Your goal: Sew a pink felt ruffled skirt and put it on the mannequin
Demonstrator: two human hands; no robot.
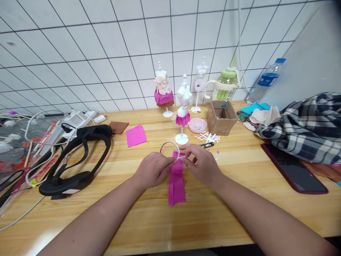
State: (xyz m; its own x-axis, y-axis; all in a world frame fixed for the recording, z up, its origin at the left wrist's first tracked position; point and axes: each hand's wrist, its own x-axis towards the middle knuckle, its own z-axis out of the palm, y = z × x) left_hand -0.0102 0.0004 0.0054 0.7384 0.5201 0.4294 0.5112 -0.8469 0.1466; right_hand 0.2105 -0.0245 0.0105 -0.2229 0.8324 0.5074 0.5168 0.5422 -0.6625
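Observation:
A thin ring-shaped roll of white tape point(178, 150) stands on edge above a strip of magenta fabric point(178, 181). My left hand point(155, 170) is closed on the lower side of the roll. A short white end of tape runs from it to my right hand point(204, 165), whose thumb and forefinger pinch it. The fabric lies lengthwise on the table under both hands, with a fold along its left side. Just beyond stands a small white dress form point(183, 97) wearing a magenta ruffle.
Black thread snips point(206, 145), white paper scraps point(210, 137), a pink dish point(197, 125) and a cardboard box point(222, 119) lie beyond my right hand. A magenta square point(136, 136) and black headgear point(77, 163) are left. A phone point(294, 169) lies right. Two more dress forms stand by the tiled wall.

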